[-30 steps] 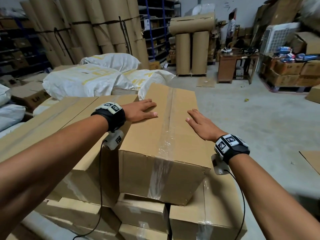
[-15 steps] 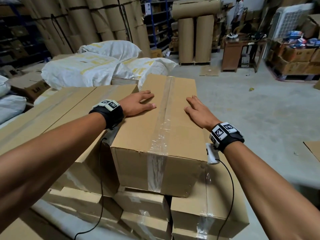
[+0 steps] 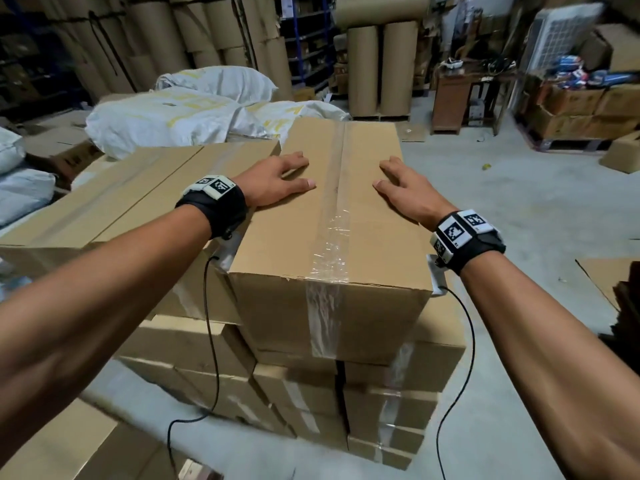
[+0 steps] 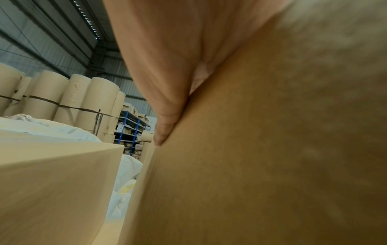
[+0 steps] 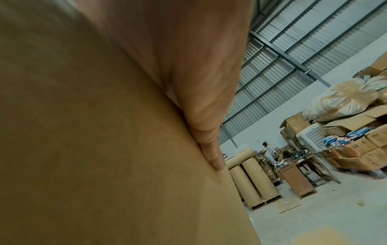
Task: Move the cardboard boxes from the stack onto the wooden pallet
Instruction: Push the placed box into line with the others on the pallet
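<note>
Both wrist views are mostly filled by blurred cardboard and the underside of a hand, so little of the fingers can be made out there; the left wrist view shows one fingertip [image 4: 160, 140] flat against the cardboard, the right wrist view the same [image 5: 215, 163]. The pallet cannot be picked out with certainty in any view. Dark boards at the right edge of the head view are cut off by the frame, and what they are is unclear.

The box [image 3: 332, 216] sits at the centre of the head view on top of the stack [image 3: 381, 386]. Its long axis runs from the lower middle of the frame toward the upper middle, away from the camera, and a strip of clear tape [image 3: 334, 202] follows that axis along the top and down the near end face. The near end overhangs the lower boxes slightly.

The left hand [image 3: 273, 181] lies palm down on the top, left of the tape, fingers straight and spread, gripping nothing. The right hand [image 3: 403, 187] lies the same way on the right of the tape, fingers straight and spread. Neither hand wraps an edge.

A longer box [image 3: 138, 195] lies just beside the box at left centre. White sacks [image 3: 166, 119] fill the upper left, paper rolls [image 3: 379, 67] stand at upper centre, and a desk [image 3: 464, 95] stands at upper right.
</note>
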### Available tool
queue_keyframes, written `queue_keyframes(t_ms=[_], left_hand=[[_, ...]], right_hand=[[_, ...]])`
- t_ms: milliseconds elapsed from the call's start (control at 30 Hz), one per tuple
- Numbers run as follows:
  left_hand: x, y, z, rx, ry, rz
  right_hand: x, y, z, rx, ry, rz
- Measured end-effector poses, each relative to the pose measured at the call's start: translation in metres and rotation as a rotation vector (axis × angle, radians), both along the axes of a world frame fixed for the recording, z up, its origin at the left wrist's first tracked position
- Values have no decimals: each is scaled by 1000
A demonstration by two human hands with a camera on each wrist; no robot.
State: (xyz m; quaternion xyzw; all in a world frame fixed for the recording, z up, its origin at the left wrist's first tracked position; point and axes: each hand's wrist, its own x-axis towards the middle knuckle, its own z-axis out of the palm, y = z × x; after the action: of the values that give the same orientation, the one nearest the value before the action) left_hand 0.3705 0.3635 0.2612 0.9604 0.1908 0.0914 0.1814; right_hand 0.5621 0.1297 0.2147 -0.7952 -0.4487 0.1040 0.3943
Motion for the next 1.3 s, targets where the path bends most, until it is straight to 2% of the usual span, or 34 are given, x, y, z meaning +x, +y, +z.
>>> queue_keyframes(t_ms=[367, 567, 900, 1100, 1300], left_hand=[[-135, -119, -29, -37, -51, -35], [-203, -180, -39, -75, -73, 0], [-292, -295, -68, -92, -148, 181], [-354, -382, -107, -118, -175, 337], [-438, -447, -152, -187, -173, 538]], right_hand=[[-137, -129, -9, -29, -38, -45], [-193, -182, -12, -39, -74, -5], [-235, -247, -39, 3, -80, 206], [-264, -286, -69, -14, -62, 386], [-328, -305, -107, -74, -64, 561]])
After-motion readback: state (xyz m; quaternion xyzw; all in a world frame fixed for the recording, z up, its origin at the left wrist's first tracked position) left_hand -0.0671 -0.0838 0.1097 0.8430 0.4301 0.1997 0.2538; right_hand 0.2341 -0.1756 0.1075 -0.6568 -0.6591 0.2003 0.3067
